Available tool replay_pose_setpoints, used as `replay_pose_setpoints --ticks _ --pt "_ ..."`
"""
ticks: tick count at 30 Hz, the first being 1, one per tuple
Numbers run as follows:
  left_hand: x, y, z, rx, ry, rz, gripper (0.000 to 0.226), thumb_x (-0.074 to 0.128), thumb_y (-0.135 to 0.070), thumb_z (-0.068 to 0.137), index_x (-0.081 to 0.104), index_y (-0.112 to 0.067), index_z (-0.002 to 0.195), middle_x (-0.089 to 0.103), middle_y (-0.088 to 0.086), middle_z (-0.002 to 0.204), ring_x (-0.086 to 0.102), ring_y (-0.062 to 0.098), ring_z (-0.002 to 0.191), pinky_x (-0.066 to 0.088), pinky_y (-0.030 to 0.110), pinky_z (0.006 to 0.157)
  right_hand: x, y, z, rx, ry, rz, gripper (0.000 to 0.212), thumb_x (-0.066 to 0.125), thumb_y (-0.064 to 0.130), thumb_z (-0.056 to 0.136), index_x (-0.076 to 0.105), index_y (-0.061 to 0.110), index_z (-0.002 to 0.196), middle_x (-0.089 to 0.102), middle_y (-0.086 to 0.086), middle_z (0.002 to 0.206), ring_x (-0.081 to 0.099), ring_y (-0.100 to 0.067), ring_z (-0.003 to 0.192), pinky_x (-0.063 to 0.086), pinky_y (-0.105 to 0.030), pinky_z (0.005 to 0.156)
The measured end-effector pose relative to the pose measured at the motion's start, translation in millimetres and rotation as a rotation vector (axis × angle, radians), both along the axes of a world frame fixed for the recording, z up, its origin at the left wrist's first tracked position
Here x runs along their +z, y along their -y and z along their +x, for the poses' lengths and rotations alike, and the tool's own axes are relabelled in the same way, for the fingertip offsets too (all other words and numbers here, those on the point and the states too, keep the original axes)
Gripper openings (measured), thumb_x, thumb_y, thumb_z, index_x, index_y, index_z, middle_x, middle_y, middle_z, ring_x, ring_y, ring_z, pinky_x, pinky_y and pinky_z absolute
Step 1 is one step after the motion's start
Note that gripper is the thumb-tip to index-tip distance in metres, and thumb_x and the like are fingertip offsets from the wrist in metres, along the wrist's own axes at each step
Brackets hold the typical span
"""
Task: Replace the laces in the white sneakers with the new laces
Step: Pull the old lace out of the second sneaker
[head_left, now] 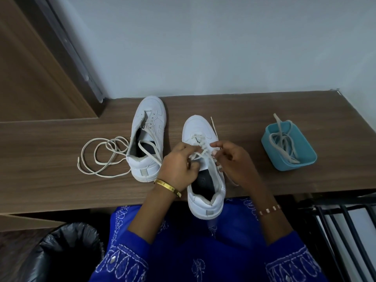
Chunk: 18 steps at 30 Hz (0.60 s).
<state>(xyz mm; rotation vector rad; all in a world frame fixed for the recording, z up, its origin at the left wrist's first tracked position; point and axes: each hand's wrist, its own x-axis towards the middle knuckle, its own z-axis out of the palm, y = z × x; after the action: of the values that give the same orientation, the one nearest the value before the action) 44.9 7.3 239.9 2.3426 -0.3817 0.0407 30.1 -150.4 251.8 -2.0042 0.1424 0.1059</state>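
Observation:
Two white sneakers stand on the wooden desk point(264, 180). The left sneaker point(147, 137) has no lace through most of its eyelets, and a loose cream lace point(101, 157) lies coiled to its left. The right sneaker point(205, 165) sits at the desk's front edge with its heel overhanging. A white lace point(200, 154) runs through its eyelets. My left hand point(178, 164) pinches this lace over the tongue. My right hand point(234, 159) pinches the lace on the shoe's right side. One lace end point(213, 125) sticks out past the toe.
A blue plastic tub point(289, 147) holding another lace stands at the right of the desk. A bin with a black liner point(65, 251) is under the desk at the left, and a dark metal rack point(341, 231) at the right. A wall rises behind the desk.

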Motion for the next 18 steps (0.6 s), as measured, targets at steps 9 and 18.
replay_pose_setpoints --ticks 9,18 --pt "3.5 2.0 5.0 -0.003 0.046 0.019 0.012 0.064 -0.012 0.078 0.062 -0.012 0.090 0.048 -0.011 0.072 0.039 0.004 0.059 0.039 0.027 0.062 -6.0 -11.7 14.1 0.075 0.155 -0.362 0.009 0.058 0.015 0.088 0.066 0.016 0.091 0.061 0.006 0.078 0.054 -0.008 0.068 0.046 -0.026 0.069" --pt "-16.7 -5.5 -0.8 0.055 -0.032 -0.145 0.006 0.042 -0.027 0.083 0.040 -0.022 0.082 0.045 -0.011 0.058 0.043 0.003 0.050 0.025 0.016 0.050 -17.1 -13.9 12.5 -0.278 0.011 0.004 0.024 0.047 0.011 0.094 0.048 0.024 0.074 0.065 0.006 0.069 0.063 -0.010 0.058 0.055 -0.032 0.062"
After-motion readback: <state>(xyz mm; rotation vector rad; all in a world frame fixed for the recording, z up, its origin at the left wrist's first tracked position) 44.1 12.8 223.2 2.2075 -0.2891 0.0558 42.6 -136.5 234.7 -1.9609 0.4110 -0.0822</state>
